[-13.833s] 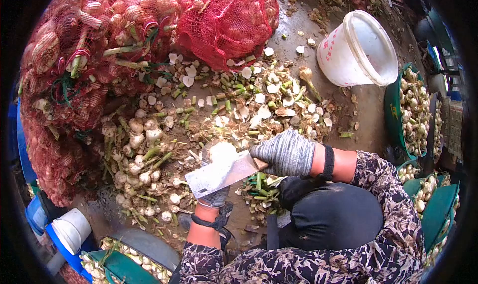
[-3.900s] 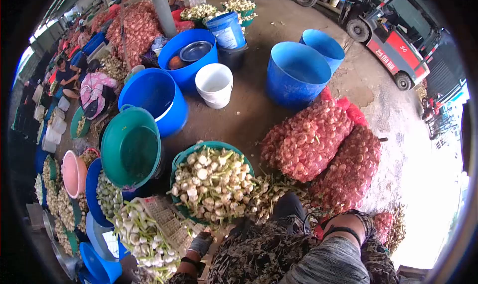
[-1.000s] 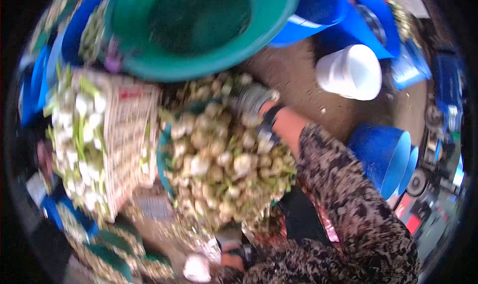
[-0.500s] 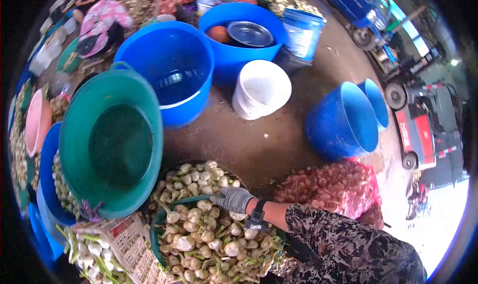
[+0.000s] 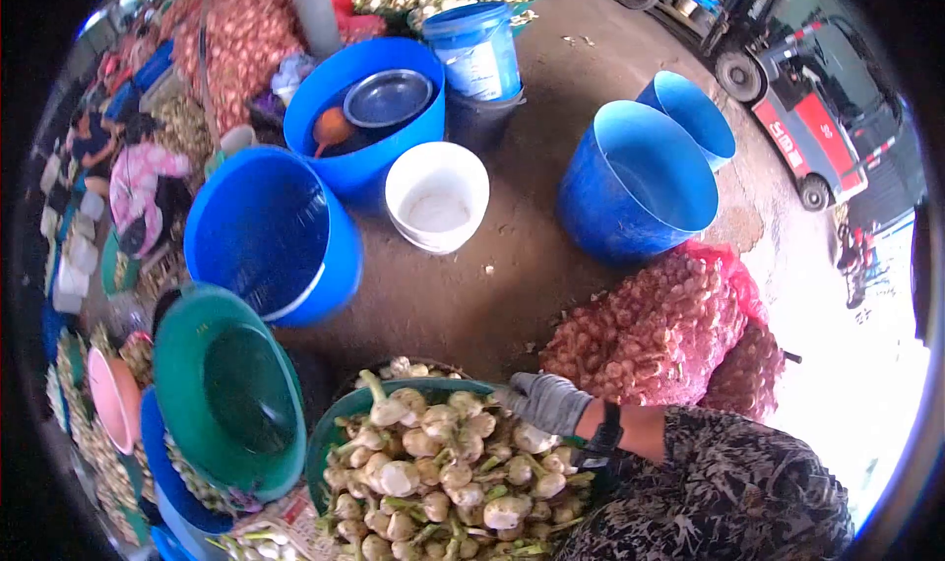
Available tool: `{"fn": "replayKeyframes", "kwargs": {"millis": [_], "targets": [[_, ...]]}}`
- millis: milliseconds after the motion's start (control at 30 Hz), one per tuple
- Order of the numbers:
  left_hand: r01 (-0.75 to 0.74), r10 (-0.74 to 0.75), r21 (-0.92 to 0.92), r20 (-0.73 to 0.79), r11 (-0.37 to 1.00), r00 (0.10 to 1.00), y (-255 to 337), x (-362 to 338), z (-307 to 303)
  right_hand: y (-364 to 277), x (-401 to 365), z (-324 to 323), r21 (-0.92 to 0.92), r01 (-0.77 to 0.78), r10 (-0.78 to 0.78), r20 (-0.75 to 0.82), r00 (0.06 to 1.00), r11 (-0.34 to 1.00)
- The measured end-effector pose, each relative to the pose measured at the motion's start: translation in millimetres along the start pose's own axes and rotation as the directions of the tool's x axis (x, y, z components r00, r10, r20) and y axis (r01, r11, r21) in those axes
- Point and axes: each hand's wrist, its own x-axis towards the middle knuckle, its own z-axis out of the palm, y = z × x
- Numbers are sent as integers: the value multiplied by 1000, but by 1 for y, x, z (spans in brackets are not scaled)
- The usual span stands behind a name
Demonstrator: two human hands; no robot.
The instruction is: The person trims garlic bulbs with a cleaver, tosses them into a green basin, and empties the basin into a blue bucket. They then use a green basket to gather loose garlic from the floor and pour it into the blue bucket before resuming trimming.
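Note:
My right hand (image 5: 543, 404), in a grey glove with a dark band at the wrist, has its fingers closed over the far rim of a green basin (image 5: 325, 425). Heaped in this basin are pale garlic bulbs (image 5: 448, 472) with short green stems. Behind the rim, part of another heap of garlic (image 5: 413, 368) shows, mostly hidden by the basin. My left hand is out of view. To the left stands a large green tub (image 5: 231, 394), tilted, with dark wet-looking insides.
Blue tubs (image 5: 271, 236) and a white bucket (image 5: 438, 192) stand ahead on the brown floor. Red mesh sacks of garlic (image 5: 650, 335) lie at right, below two blue barrels (image 5: 640, 182). A red forklift (image 5: 812, 138) is farther off. A person in pink (image 5: 143, 182) sits at far left.
The garlic-filled basin looks nearer and higher, now covering most of the heap behind it. My right hand stays on its rim. The view has turned, bringing more of the forklift into sight.

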Motion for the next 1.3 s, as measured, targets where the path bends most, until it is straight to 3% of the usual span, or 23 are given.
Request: {"fn": "replayKeyframes", "kwargs": {"millis": [333,400,467,600,633,833,1000,1067,1167,1200,1267,1300], "targets": [[-93,86,55,124,994,989,166,-45,106,52,-2,-147,113,4,22,-236,972,994],[-89,77,86,140,992,987,213,-54,132,31,5,-187,201,-80,113,-160,981,976],[-123,105,90,187,988,977,233,-61,158,44,-1,-207,343,16,106,-333,937,939],[-171,134,97,305,981,943,267,-75,213,51,-38,-266,392,-16,190,-411,891,920],[-150,104,125,319,981,942,296,-77,225,33,-26,-287,405,-81,244,-369,897,911],[-164,90,132,442,978,893,340,-71,279,63,-44,-327,451,-102,356,-526,772,887],[-143,62,127,495,982,867,372,-46,312,94,-42,-341,522,-181,499,-569,654,833],[-139,58,122,510,983,858,385,-33,322,106,-35,-337,556,-133,515,-619,593,821],[-126,49,110,532,986,845,406,-8,335,112,-18,-343,613,-97,548,-610,573,784],[-126,50,104,544,987,837,415,3,340,114,-6,-343,608,-106,573,-656,491,787],[-101,38,85,553,991,832,431,28,345,106,11,-352,654,-158,639,-609,470,740],[-75,23,73,543,994,840,438,39,346,115,25,-348,597,-167,597,-655,462,785]]}}
